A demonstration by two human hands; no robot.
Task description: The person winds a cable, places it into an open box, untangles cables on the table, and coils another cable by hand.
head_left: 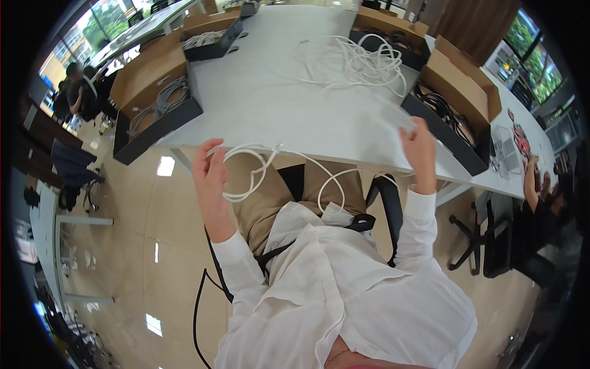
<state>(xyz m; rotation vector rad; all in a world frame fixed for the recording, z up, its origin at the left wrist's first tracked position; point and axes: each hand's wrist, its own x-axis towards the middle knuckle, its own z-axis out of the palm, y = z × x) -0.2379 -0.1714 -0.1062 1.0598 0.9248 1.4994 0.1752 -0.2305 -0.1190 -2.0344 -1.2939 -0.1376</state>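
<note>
My left hand (210, 178) is closed around a loosely coiled white cable (253, 186), whose loops hang over my lap just in front of the table edge. A small plug (278, 147) shows at the top of the coil. From there the cable sags into another loop and runs right, to the wrist of my right hand (420, 150). That hand is raised over the table's right front edge, its fingers curled with thumb and forefinger slightly apart. It seems to hold the far part of the cable, though its palm is hidden.
A white cable tangle (369, 61) lies on the white table (270, 98). Open boxes hold grey cables (172, 95), white cables (206, 39) and black cables (445, 107). To the right, a person (544, 197) reaches toward a clear plastic container (507, 150). A person (77, 92) sits far left.
</note>
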